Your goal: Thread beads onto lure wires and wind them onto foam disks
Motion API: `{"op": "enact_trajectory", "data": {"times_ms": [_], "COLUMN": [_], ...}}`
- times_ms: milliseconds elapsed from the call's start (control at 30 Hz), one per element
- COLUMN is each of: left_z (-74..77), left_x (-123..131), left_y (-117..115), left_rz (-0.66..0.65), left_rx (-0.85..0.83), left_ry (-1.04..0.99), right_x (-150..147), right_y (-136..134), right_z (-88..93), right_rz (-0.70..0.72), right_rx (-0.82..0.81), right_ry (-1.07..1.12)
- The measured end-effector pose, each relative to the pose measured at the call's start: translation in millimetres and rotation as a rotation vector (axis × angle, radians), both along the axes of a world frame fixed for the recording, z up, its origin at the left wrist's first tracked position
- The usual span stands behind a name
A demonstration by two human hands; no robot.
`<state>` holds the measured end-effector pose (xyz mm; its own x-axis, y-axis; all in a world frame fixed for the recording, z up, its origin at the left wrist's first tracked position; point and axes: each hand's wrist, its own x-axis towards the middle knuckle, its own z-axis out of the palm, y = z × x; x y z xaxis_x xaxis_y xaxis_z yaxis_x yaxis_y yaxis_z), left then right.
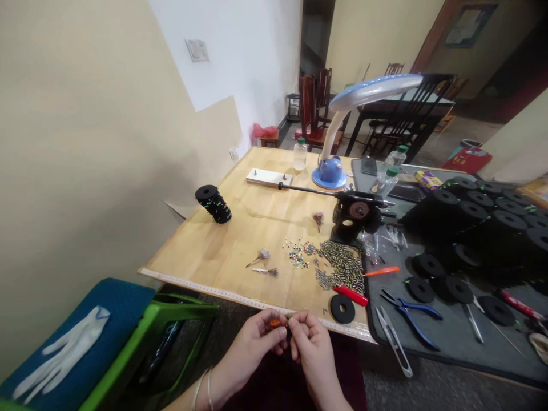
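Observation:
Both hands meet just off the table's front edge. My left hand (262, 337) is closed, its thumb and fingers pinching a small orange item (274, 323). Right beside it, my right hand (309, 337) is closed too, fingertips pressed together; whatever lies between them is too small to make out. A black foam ring (342, 309) and a red object (350, 295) lie near my right hand. Behind them spread many small metallic pieces (345, 262) and coloured beads (298, 254). Two small bundles, one pale (263, 254) and one with a white stem (260, 270), rest above my hands.
A black clamp device (355, 214) with a long rod stands mid-table beside a blue lamp (329, 173). Stacked black rings (214, 204) stand at the left. Blue pliers (413, 314), silver snips (394, 342) and many black rolls (475, 225) cover the grey mat (454, 357).

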<state>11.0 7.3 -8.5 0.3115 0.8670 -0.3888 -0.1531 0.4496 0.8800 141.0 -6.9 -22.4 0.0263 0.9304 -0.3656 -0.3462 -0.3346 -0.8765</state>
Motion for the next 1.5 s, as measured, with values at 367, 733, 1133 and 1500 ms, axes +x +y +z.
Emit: {"op": "enact_trajectory", "data": {"times_ms": [367, 733, 1133, 1500], "left_z": [-3.6, 5.7, 2.2, -0.1], "left_x": [2, 3, 1, 0], "left_y": [1, 4, 0, 0], "left_rz": [0.028, 0.072, 0.127, 0.117], "left_rx": [0.033, 0.104, 0.140, 0.192], "left_ry": [0.086, 0.195, 0.260, 0.314], "right_x": [2, 3, 1, 0], "right_y": [-4, -11, -14, -14], "right_z": [-6.7, 0.0, -10.8, -10.7], "right_rz": [0.019, 0.046, 0.080, 0.054], "right_rx": [-0.014, -0.033, -0.087, -0.091], "right_ry": [-0.013, -0.036, -0.037, -0.017]}}
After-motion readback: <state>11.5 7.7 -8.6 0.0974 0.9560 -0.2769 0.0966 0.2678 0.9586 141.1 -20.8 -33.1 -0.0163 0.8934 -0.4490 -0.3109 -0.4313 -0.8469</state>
